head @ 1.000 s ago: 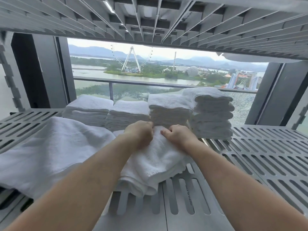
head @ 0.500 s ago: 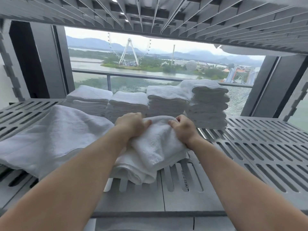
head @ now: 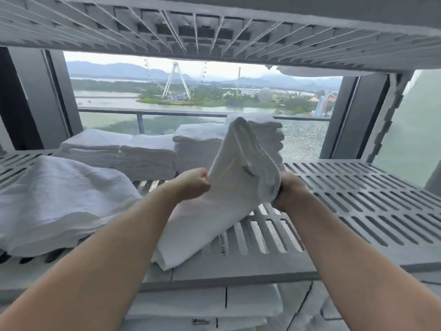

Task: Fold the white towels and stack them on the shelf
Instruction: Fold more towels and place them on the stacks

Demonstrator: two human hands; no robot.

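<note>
A white towel [head: 229,194] is lifted off the slotted grey shelf [head: 358,206], its top flap standing up and its lower end still lying on the shelf. My left hand [head: 193,183] grips its left edge and my right hand [head: 290,193] grips its right edge. Several stacks of folded white towels [head: 145,156] line the back of the shelf, the tallest stack [head: 269,137] partly hidden behind the raised towel.
A loose heap of unfolded white towels [head: 57,201] covers the left of the shelf. Another slotted shelf [head: 214,27] hangs close overhead. More folded towels [head: 207,304] lie on the level below. A window with a railing is behind.
Both hands have pulled the towel up and toward me, so its top now stands above the shelf. The view has dropped back, showing the shelf's front edge and the level below.
</note>
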